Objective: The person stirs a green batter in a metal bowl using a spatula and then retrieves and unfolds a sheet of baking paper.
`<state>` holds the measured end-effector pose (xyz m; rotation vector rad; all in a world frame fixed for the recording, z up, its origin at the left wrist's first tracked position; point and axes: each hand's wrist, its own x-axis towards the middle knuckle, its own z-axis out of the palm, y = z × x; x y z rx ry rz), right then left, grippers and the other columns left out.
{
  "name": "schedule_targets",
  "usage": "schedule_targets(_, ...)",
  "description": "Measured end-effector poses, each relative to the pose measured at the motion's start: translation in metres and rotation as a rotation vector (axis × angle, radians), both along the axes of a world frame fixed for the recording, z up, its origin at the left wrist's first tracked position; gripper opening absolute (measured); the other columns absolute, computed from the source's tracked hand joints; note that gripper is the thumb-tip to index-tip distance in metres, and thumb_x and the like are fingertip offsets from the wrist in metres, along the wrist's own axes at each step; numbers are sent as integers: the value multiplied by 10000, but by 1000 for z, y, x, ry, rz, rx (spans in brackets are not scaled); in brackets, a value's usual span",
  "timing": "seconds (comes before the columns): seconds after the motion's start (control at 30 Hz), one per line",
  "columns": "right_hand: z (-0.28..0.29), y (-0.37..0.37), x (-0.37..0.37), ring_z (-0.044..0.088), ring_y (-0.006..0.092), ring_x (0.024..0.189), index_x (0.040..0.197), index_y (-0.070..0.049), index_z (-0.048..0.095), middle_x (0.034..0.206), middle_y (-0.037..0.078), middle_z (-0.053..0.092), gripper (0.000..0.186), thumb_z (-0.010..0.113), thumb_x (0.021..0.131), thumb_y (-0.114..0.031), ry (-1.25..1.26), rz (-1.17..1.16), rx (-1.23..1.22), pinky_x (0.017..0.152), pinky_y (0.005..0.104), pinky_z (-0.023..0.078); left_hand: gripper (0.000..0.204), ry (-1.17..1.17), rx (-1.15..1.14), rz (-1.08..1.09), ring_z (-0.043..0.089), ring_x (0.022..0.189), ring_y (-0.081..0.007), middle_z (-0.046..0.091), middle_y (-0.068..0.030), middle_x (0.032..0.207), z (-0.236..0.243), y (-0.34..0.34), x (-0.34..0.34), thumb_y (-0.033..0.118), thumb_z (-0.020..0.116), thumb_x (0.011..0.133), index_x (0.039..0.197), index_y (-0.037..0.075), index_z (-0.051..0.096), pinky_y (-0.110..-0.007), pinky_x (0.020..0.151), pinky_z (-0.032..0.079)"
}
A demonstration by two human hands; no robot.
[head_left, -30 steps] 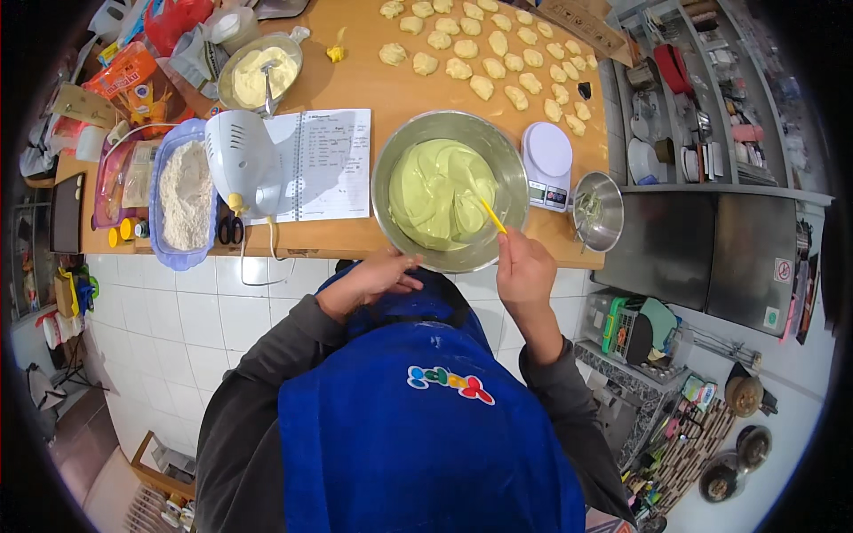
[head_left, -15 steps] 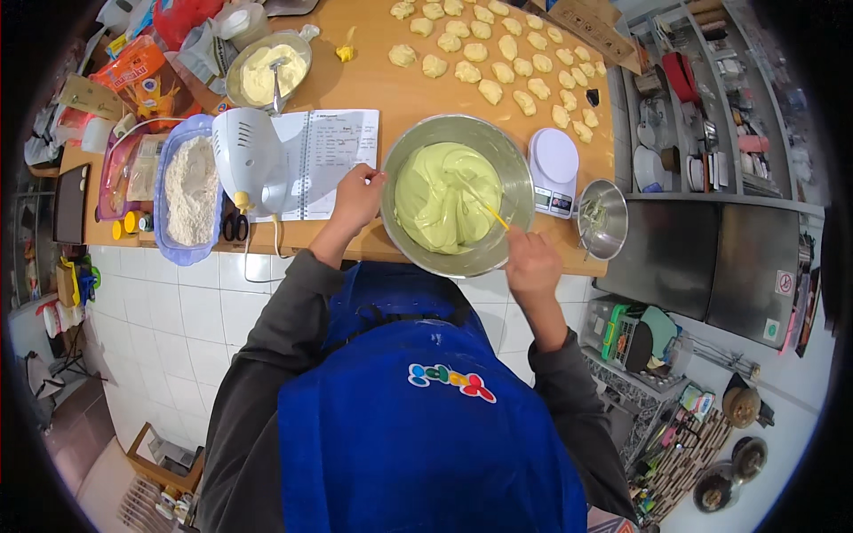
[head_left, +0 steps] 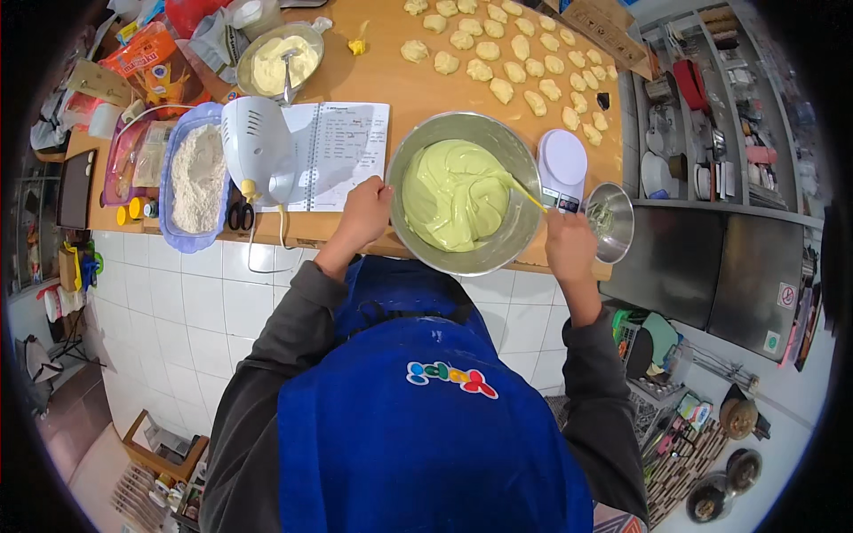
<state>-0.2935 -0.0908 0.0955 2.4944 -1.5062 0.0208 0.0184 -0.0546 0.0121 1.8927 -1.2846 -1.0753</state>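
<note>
A large steel mixing bowl (head_left: pixel 480 129) at the table's front edge holds smooth, pale green batter (head_left: pixel 455 191) with swirled folds. My left hand (head_left: pixel 362 215) is closed on the bowl's left rim. In my right hand (head_left: pixel 571 242), just past the right rim, is the handle of a yellow spatula (head_left: pixel 531 197). The spatula leans over the bowl's right wall, and its batter-coated end rests at the batter's right edge.
Right of the bowl are a white kitchen scale (head_left: pixel 563 160) and a small steel bowl (head_left: pixel 613 200). Dough pieces (head_left: pixel 502 89) cover the far table. Leftward lie an open notebook (head_left: pixel 351 160), a hand mixer (head_left: pixel 253 138), scissors (head_left: pixel 240 213) and a flour tub (head_left: pixel 197 178).
My right hand has moved right, drawing the spatula from the middle of the batter to the bowl's right wall. The batter's folds have changed shape. My left hand stays at the rim.
</note>
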Motion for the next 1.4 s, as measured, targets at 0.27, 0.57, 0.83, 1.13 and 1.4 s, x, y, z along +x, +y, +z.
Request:
schedule_targets(0.27, 10, 62, 12, 561, 358, 608, 669, -9, 580, 631, 217, 564, 229, 487, 798, -174, -247, -301, 492, 559, 446, 436, 237, 418, 275, 143, 615, 555, -219, 573, -188, 729, 17, 19, -22, 143, 396, 925, 890, -75, 481, -326, 464, 511)
schedule_targets(0.57, 1, 86, 52, 278, 30, 349, 773, 4, 608, 476, -52, 389, 199, 566, 838, -179, -1297, -924, 1061, 319, 210, 209, 300, 739, 415, 60, 625, 684, -205, 570, -176, 949, 5, 45, -32, 185, 349, 950, 1145, -39, 394, -291, 595, 533)
schedule_targets(0.83, 4, 71, 63, 493, 248, 501, 803, -35, 588, 546, 97, 491, 121, 520, 834, -131, -706, -219, 188, 482, 377, 402, 383, 448, 468, -121, 615, 727, -204, 569, -136, 998, 14, 39, -18, 322, 498, 895, 1036, -33, 517, -291, 614, 489)
schedule_targets(1.13, -9, 62, 64, 535, 301, 602, 798, -59, 592, 627, 118, 551, 71, 553, 768, -110, -356, -172, 38, 532, 414, 422, 314, -93, -122, 81, 542, 838, -367, 566, -230, 862, -4, -4, 4, 271, 577, 827, 782, -40, 563, -414, 742, 421)
schedule_targets(1.4, -18, 54, 45, 568, 311, 593, 727, -65, 578, 625, 125, 583, 85, 522, 761, -120, -268, -319, 57, 503, 421, 440, 204, -42, -94, 32, 551, 799, -369, 577, -216, 821, -10, -13, -4, 176, 527, 840, 799, -21, 559, -422, 691, 431)
